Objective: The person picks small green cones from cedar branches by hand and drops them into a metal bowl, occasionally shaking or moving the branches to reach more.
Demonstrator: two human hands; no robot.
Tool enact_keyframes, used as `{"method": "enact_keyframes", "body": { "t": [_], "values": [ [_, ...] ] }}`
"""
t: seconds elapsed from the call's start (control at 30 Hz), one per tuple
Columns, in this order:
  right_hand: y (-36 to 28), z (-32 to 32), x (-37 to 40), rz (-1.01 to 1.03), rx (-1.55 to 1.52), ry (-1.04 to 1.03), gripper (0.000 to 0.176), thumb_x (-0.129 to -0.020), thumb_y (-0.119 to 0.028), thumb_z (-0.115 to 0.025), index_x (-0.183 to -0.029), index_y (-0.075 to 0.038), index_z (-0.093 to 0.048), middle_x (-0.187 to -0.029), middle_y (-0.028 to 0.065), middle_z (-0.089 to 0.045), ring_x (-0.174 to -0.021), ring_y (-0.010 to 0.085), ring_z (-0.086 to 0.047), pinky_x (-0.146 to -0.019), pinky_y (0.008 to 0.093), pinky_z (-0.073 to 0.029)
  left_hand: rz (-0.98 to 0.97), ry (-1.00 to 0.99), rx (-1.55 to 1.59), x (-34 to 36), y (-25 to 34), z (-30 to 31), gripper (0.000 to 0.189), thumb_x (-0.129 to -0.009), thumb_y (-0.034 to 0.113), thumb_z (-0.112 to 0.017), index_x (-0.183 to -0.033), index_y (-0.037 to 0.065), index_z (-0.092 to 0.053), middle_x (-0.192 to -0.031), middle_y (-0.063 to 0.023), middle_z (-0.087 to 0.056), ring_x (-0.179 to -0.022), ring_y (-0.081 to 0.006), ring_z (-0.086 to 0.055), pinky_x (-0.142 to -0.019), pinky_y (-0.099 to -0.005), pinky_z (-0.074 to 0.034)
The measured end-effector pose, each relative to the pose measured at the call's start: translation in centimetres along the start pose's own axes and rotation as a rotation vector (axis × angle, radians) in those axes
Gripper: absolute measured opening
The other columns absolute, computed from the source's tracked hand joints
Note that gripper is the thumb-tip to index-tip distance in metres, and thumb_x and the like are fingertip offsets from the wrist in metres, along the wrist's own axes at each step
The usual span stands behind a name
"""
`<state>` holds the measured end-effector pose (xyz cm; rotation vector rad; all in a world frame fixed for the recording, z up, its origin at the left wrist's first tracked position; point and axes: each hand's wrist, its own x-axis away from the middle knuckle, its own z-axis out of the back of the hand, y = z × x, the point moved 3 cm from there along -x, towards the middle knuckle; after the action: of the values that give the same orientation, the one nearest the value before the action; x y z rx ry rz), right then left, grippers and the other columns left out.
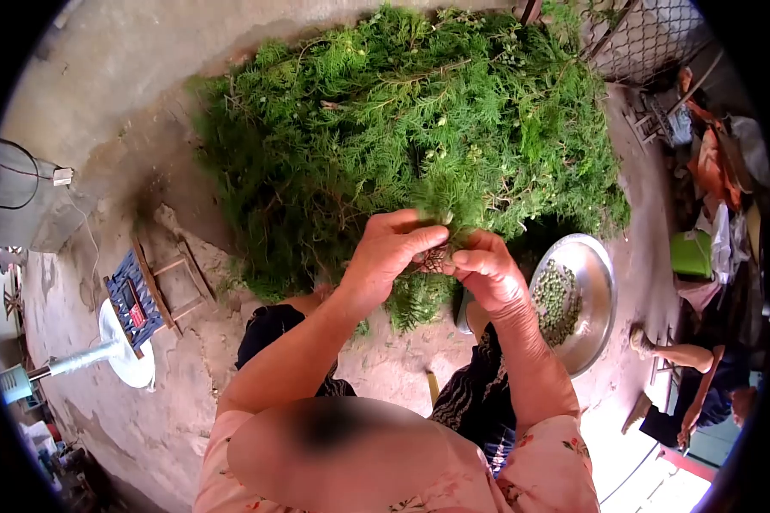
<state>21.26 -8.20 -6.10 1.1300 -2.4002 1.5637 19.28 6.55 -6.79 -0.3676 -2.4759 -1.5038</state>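
Note:
My left hand [393,252] is closed on a leafy evergreen sprig [421,301], thumb and fingers pinched around its stem. Close beside it, my right hand [490,272] also pinches at the sprig; whether a small cone sits in its fingertips is hidden. Feathery green leaves stick out above and below the two hands. Just beyond them lies a large heap of cut evergreen branches [376,111], dotted with small pale green cones. To the right of my right hand, a shiny metal basin [603,312] holds many small green cones [556,299].
A small wooden stool with a woven seat [132,299] stands on the left, near a white fan [115,346] lying on the floor. Another seated person [693,385] is at the right edge. Bags and a green container [691,254] line the right wall.

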Motion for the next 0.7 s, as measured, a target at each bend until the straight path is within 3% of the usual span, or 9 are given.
{"method": "enact_keyframes", "body": {
  "t": [0.1,0.17,0.2,0.3,0.4,0.43,0.53,0.6,0.7],
  "values": [
    [0.5,-0.5,-0.8,0.049,-0.003,-0.003,0.023,-0.073,-0.015,-0.066,-0.086,0.000,-0.056,-0.075,0.0042,-0.058,-0.067,0.0142,-0.056,-0.069,0.0290,-0.047,-0.053,0.081,0.066,0.0,-0.3,0.3,0.013,-0.079,0.011,-0.064,-0.086,0.001,-0.064,-0.075,-0.0034,-0.062,-0.063,-0.0083,-0.053,-0.055,-0.0229,-0.040],
    [-1.3,-0.1,-0.3,0.281,0.283,0.288,0.019,-0.079,-0.017,-0.064,-0.089,-0.003,-0.057,-0.078,0.0033,-0.059,-0.064,0.0112,-0.055,-0.061,0.0244,-0.047,-0.101,0.107,0.076,-0.4,-0.4,-0.2,0.011,-0.079,0.009,-0.064,-0.086,0.001,-0.064,-0.074,-0.0032,-0.062,-0.062,-0.0071,-0.052,-0.054,-0.0221,-0.040],
    [-1.7,0.7,-0.3,0.562,0.376,0.397,0.015,-0.081,-0.017,-0.063,-0.089,-0.005,-0.058,-0.078,0.0026,-0.060,-0.058,0.0078,-0.052,-0.052,0.0201,-0.045,-0.142,0.157,-0.062,-0.4,-0.2,0.0,0.009,-0.079,0.009,-0.064,-0.083,0.001,-0.063,-0.071,-0.0003,-0.059,-0.060,-0.0055,-0.049,-0.052,-0.0219,-0.037],
    [-3.4,-0.3,0.9,0.679,0.481,0.329,0.012,-0.078,-0.012,-0.066,-0.086,-0.005,-0.060,-0.072,0.0009,-0.058,-0.052,0.0042,-0.048,-0.045,0.0187,-0.042,-0.223,0.232,-0.406,-0.3,-0.4,0.3,0.007,-0.080,0.008,-0.063,-0.077,0.002,-0.061,-0.062,0.0067,-0.048,-0.056,-0.0016,-0.039,-0.047,-0.0215,-0.030],
    [-1.4,-0.6,-0.3,0.563,0.681,0.394,0.024,-0.074,-0.017,-0.070,-0.089,-0.003,-0.058,-0.066,-0.0002,-0.056,-0.053,0.0055,-0.046,-0.047,0.0193,-0.040,-0.346,0.176,-0.510,-0.2,-0.3,-0.8,0.010,-0.081,0.009,-0.062,-0.077,0.001,-0.060,-0.062,0.0059,-0.048,-0.056,-0.0018,-0.039,-0.047,-0.0213,-0.031],
    [-1.0,-0.4,-0.6,0.530,0.623,0.374,0.028,-0.073,-0.019,-0.071,-0.088,-0.001,-0.056,-0.063,-0.0001,-0.055,-0.054,0.0062,-0.046,-0.048,0.0195,-0.040,-0.387,0.180,-0.595,-0.1,-0.2,-1.0,0.013,-0.078,0.009,-0.063,-0.085,-0.002,-0.061,-0.060,-0.0017,-0.054,-0.055,-0.0046,-0.043,-0.048,-0.0228,-0.038],
    [0.0,-0.3,-0.7,0.353,0.350,0.329,0.018,-0.077,-0.013,-0.067,-0.082,-0.001,-0.055,-0.061,0.0005,-0.054,-0.048,0.0041,-0.044,-0.042,0.0185,-0.039,-0.400,0.151,-0.589,0.1,-0.5,-1.5,0.010,-0.083,0.009,-0.059,-0.083,-0.001,-0.060,-0.067,0.0032,-0.053,-0.059,-0.0028,-0.041,-0.050,-0.0204,-0.033],
    [0.0,-0.1,-0.5,0.341,0.343,0.312,0.015,-0.082,-0.014,-0.062,-0.082,-0.001,-0.054,-0.061,0.0007,-0.053,-0.045,0.0045,-0.045,-0.039,0.0189,-0.038,-0.314,0.122,-0.627,0.2,-0.2,-1.4,0.008,-0.082,0.007,-0.058,-0.085,-0.001,-0.061,-0.071,0.0011,-0.056,-0.063,-0.0032,-0.045,-0.054,-0.0193,-0.036],
    [0.4,1.1,-0.7,0.105,0.060,0.162,0.020,-0.088,-0.019,-0.052,-0.085,0.000,-0.055,-0.064,0.0028,-0.055,-0.047,0.0103,-0.053,-0.041,0.0203,-0.042,-0.142,-0.012,-0.291,0.0,-0.2,-1.7,0.009,-0.079,0.002,-0.057,-0.086,-0.001,-0.062,-0.078,-0.0013,-0.061,-0.067,-0.0078,-0.052,-0.062,-0.0220,-0.040]
  ]
}}
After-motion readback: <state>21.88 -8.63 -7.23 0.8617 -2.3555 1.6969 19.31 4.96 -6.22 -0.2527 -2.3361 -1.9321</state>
